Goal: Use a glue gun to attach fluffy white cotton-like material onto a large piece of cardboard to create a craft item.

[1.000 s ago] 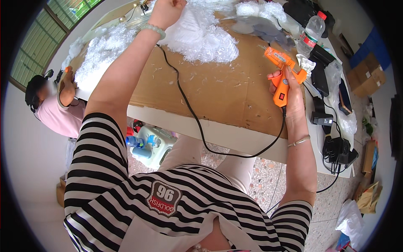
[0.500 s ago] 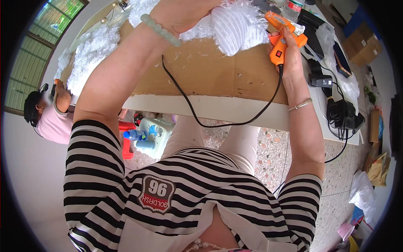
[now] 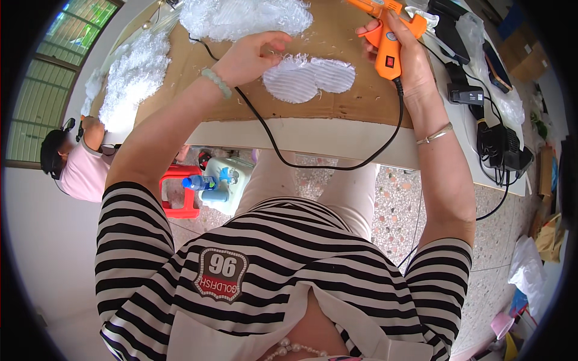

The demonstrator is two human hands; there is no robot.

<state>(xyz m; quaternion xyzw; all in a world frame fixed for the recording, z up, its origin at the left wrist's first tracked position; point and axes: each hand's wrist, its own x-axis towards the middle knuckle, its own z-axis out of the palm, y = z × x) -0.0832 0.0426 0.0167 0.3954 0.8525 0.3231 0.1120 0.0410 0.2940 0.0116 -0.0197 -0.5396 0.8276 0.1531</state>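
Note:
My right hand (image 3: 409, 57) grips an orange hot glue gun (image 3: 390, 49) with a red switch; its tip is pointed up and left. A black cord (image 3: 288, 157) runs from the handle's lower end, hangs in a loop past the table's front edge and comes back up onto the cardboard. My left hand (image 3: 256, 54) holds nothing, its fingers loosely bent and apart. Just right of its fingertips lies a flat, ribbed white fabric piece (image 3: 307, 79) with frayed edges. Behind it is a pile of fluffy white fabric (image 3: 244, 18).
Brown cardboard (image 3: 379, 108) covers the tabletop. More white fluffy fabric (image 3: 135, 81) lies at the left. Black adapters and cables (image 3: 503, 147) crowd the right side. Below stand a red stool (image 3: 180, 204) and a pale box (image 3: 232, 201) with a bottle. Another person (image 3: 84, 162) is at the far left.
My left hand has drawn back toward me and opened. The ribbed white piece now lies flat on the cardboard, apart from the pile. The glue gun has shifted up and slightly left.

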